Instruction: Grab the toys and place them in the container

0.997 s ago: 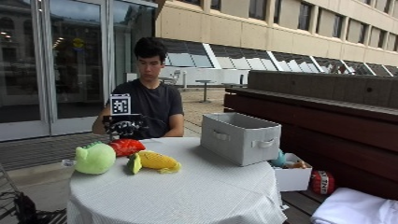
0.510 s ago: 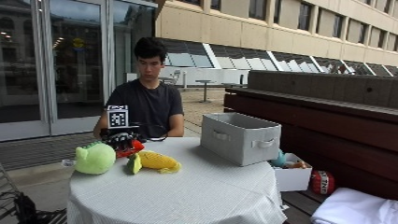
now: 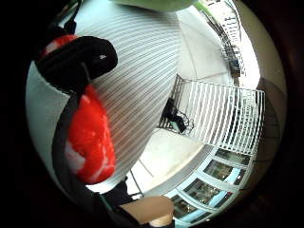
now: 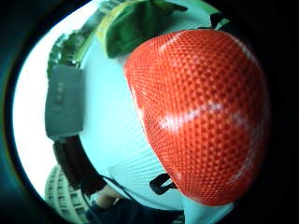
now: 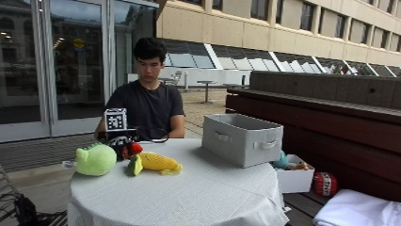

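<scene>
Black-gloved right hand (image 5: 121,140) is curling round the red, dimple-textured toy ball (image 5: 132,149) on the white tablecloth (image 5: 206,188); green plush (image 5: 95,159) and yellow plush corn (image 5: 156,162) are lying beside the grip, grey fabric container (image 5: 241,138) well apart.

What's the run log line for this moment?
hand: on red toy | green toy, yellow toy: on table | bin: no toys seen inside
</scene>
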`<control>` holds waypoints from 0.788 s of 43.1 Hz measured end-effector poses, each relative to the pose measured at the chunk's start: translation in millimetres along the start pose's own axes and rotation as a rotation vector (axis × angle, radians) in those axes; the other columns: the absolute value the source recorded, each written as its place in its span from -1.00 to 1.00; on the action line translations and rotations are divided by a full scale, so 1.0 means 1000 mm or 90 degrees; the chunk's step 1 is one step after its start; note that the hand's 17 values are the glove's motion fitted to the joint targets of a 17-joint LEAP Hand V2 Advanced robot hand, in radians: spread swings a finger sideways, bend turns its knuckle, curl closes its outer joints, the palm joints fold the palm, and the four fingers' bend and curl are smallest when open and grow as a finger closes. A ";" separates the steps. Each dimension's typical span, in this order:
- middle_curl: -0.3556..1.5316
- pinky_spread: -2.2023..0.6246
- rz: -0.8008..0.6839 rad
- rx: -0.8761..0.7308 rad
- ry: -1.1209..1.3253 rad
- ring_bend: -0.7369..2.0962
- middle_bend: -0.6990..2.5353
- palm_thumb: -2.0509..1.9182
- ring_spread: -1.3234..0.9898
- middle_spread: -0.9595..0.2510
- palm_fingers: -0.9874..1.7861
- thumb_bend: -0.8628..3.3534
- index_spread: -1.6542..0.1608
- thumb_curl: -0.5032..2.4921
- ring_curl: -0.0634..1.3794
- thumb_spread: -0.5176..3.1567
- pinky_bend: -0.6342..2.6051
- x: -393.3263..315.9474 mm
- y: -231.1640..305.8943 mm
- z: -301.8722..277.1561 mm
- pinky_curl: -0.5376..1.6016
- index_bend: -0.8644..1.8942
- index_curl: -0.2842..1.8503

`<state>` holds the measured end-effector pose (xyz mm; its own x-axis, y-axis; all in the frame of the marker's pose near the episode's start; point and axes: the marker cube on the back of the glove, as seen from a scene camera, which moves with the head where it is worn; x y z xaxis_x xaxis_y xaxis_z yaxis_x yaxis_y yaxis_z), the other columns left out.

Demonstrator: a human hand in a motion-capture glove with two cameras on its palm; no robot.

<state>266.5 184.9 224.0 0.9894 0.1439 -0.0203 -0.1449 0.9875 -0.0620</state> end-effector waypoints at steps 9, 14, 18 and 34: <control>-0.08 0.18 0.034 -0.054 -0.021 0.11 -0.31 0.44 -0.27 0.00 0.71 -0.41 0.57 -0.35 -0.28 -0.07 -0.18 -0.005 0.006 -0.013 -0.14 -0.07 -0.19; -0.02 0.17 0.025 -0.061 -0.034 0.22 -0.20 0.52 -0.23 0.01 0.76 -0.36 0.61 -0.31 -0.22 -0.06 -0.23 -0.005 0.003 -0.019 -0.16 -0.03 -0.15; 0.02 0.17 0.020 -0.050 -0.052 0.26 -0.12 0.54 -0.21 0.02 0.75 -0.32 0.63 -0.29 -0.20 -0.02 -0.25 -0.006 0.002 -0.024 -0.17 0.01 -0.13; 0.03 0.21 -0.003 -0.024 -0.059 0.28 -0.12 0.41 -0.22 -0.02 0.47 -0.45 0.60 -0.21 -0.20 -0.25 -0.05 -0.050 -0.035 -0.138 -0.07 -0.14 -0.07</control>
<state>220.7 134.1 89.8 0.9866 0.1464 0.0719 -0.1390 0.9853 -0.0991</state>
